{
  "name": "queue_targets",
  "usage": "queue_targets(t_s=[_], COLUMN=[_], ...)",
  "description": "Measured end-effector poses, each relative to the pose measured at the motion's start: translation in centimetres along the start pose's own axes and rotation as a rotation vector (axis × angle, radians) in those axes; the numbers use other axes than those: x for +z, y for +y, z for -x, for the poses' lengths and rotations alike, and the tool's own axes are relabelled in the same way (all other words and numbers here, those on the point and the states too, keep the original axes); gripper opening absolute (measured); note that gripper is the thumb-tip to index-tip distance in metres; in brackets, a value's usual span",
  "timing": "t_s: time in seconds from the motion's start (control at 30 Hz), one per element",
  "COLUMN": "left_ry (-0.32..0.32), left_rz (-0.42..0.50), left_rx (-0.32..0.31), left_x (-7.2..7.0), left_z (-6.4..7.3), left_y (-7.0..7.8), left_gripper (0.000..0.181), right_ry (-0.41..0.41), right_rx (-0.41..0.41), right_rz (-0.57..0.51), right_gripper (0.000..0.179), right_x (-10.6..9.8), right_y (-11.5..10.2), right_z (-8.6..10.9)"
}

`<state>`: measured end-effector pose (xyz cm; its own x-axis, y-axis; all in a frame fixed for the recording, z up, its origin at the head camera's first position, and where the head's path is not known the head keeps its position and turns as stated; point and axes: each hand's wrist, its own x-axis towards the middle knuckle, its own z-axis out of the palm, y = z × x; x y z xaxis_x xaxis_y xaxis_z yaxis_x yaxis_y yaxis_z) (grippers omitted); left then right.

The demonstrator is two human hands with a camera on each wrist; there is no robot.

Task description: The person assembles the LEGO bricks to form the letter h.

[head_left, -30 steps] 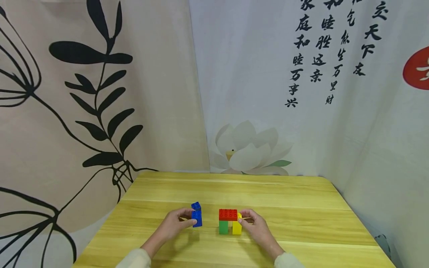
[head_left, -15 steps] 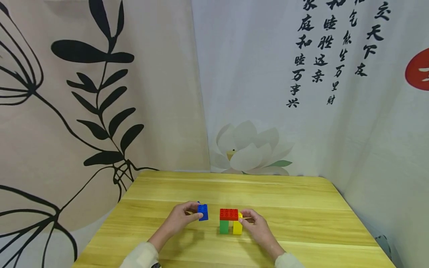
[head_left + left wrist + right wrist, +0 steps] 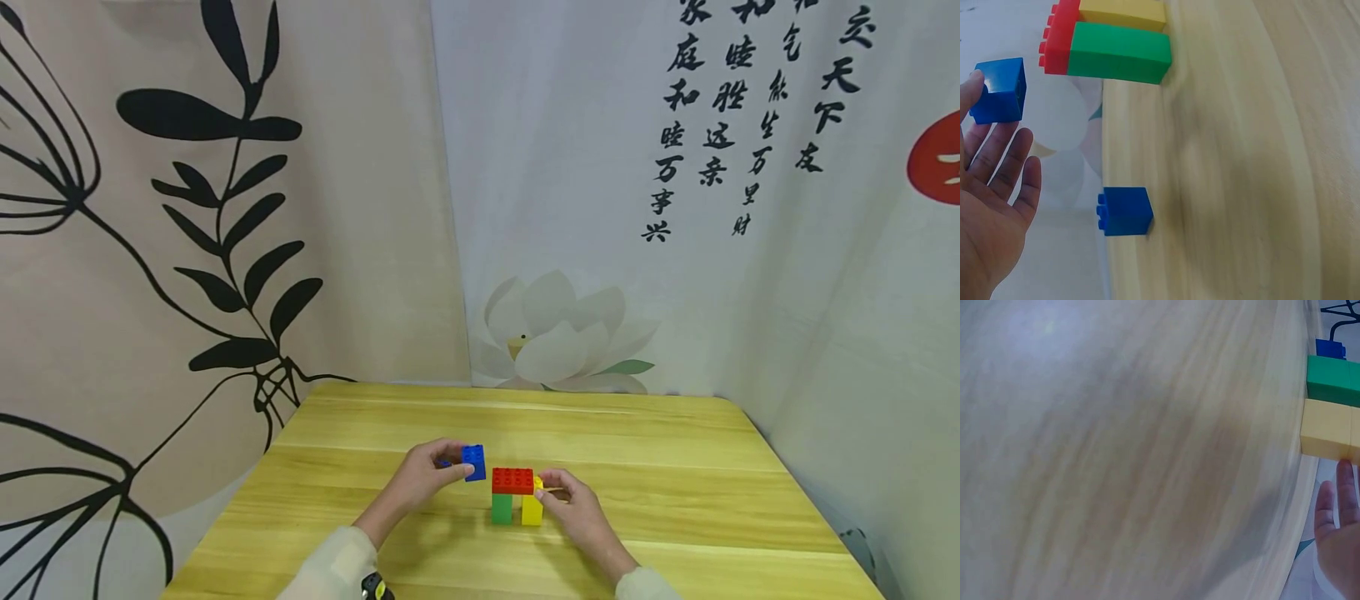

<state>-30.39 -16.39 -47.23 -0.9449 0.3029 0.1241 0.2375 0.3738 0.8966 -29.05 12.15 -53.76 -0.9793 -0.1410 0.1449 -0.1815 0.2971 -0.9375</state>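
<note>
My left hand [image 3: 429, 473] pinches a blue toy brick [image 3: 475, 462] between thumb and fingers, up off the table and just left of a small brick arch. A red studded brick [image 3: 513, 480] forms the arch's top, bridging a green leg [image 3: 502, 509] and a yellow leg [image 3: 532, 511]. My right hand [image 3: 576, 510] pinches the yellow leg at its upper right side, its thumb in front. In the right wrist view, fingertips [image 3: 1345, 475] touch the yellow leg. A second blue brick [image 3: 1125, 211] stands on the table, mostly hidden behind my left hand in the head view.
The wooden table [image 3: 675, 467] has its far edge against a hanging cloth [image 3: 375, 208] printed with plants and writing. A dark wrist device [image 3: 375, 587] shows at my left sleeve.
My left hand has lifted one blue brick off the other and carried it rightward toward the arch. The lower blue brick stays on the table. My right hand and the arch keep their place.
</note>
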Motion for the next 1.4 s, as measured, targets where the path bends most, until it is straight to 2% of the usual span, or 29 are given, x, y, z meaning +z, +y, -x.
queue_targets(t_s=[0.3,0.53,0.87,1.4], left_ry=[-0.010,-0.033,-0.053,-0.088], left_rz=[0.027,-0.002,0.004,-0.031], left_rx=[0.039,0.054,0.055,0.032], left_x=[1.1,1.7,2.7,3.3], left_z=[-1.1,-1.7,-2.0,-2.3], left_y=[0.6,1.0,1.5,1.4], left_gripper=[0.038,0.036,0.033,0.037], right_ry=[0.006,0.002,0.019,0.019], right_rx=[0.004,0.012,0.008,0.022], right_rz=[-0.007,-0.007,-0.007,-0.023], right_gripper=[0.034,0.035,0.035,0.035], right_x=[0.0,0.1,0.2,0.2], right_y=[0.1,-0.2,0.0,-0.2], right_z=[-0.1,0.1,0.0,0.3])
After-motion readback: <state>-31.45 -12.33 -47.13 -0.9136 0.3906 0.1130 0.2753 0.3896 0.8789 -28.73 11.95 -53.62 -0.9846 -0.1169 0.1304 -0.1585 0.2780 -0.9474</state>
